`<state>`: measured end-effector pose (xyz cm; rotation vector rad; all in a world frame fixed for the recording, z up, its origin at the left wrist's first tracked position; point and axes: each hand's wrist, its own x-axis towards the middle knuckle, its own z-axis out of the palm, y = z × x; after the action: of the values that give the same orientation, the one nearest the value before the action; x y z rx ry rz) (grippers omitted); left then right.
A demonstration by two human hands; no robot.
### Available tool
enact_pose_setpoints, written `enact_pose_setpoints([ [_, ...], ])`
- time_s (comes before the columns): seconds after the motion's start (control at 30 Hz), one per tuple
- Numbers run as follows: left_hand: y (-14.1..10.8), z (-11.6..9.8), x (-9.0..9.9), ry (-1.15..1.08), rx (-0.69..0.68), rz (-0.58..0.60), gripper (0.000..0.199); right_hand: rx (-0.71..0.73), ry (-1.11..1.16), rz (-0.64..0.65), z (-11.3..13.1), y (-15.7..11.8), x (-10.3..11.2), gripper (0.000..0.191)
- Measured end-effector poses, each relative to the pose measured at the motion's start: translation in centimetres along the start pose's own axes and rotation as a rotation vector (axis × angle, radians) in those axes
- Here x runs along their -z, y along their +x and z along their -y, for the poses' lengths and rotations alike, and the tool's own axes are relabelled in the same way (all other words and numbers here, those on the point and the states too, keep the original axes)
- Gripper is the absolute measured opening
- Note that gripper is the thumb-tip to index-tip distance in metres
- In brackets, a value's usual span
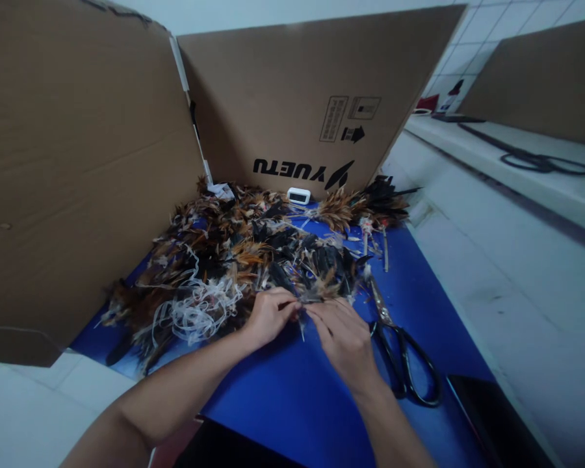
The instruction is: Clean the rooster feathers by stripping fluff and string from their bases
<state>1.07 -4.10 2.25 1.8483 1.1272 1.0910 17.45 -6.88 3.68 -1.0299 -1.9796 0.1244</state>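
My left hand (272, 317) is closed in a pinch at the near edge of a heap of brown, black and orange feathers (248, 253). Close beside it, my right hand (345, 338) bends its fingers inward, and its fingertips almost meet the left ones. Between them is a small feather (301, 323), its thin quill pointing down; the fingers partly cover it. A tangle of clear white ribbon (199, 312) lies left of my hands. To the right rest large black-handled scissors (402, 354), blades pointing away and partly under feathers.
A blue table surface (283, 396) lies under everything. Tall cardboard panels (78, 162) stand at left and back. A small white digital timer (299, 195) and tied feather bunches (341, 209) sit behind the heap. A dark phone-like slab (497, 422) lies front right. More scissors (541, 161) rest on a ledge.
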Motion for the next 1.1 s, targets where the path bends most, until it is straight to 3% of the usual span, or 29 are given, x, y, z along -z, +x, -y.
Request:
enact_pose_setpoints([
  [0.17, -0.5, 0.2, -0.2, 0.234, -0.211, 0.135, 0.027, 0.083, -0.146, 0.083, -0.2, 0.1, 0.3, 0.020],
  [0.33, -0.7, 0.6, 0.0, 0.366, -0.301, 0.272, 0.027, 0.017, -0.054, 0.103, -0.5, 0.2, 0.7, 0.016],
  [0.5, -0.2, 0.0, 1.0, 0.241, -0.343, 0.416, 0.030, -0.275, 0.202, 0.196, -1.8, 0.0, 0.8, 0.011],
  [0.6, 0.0, -0.3, 1.2, -0.010, -0.224, 0.456, 0.028, -0.508, 0.408, 0.258, -2.4, 0.0, 0.8, 0.013],
  [0.7, 0.1, -0.4, 1.0, -0.349, 0.008, 0.429, 0.026, -0.716, 0.661, 0.238, -2.7, 0.1, 0.7, 0.022],
  [0.8, 0.1, -0.3, 0.5, -0.586, 0.203, 0.330, 0.031, -0.767, 0.815, 0.106, -2.5, 0.3, 0.4, 0.023],
  [0.93, 0.1, -0.4, 0.0, -0.654, 0.315, 0.153, 0.034, -0.698, 0.711, 0.026, -2.1, 0.3, -0.2, 0.022],
  [1.1, 0.1, -0.7, -0.2, -0.606, 0.335, 0.025, 0.029, -0.591, 0.431, -0.026, -1.5, -0.2, -0.8, 0.018],
])
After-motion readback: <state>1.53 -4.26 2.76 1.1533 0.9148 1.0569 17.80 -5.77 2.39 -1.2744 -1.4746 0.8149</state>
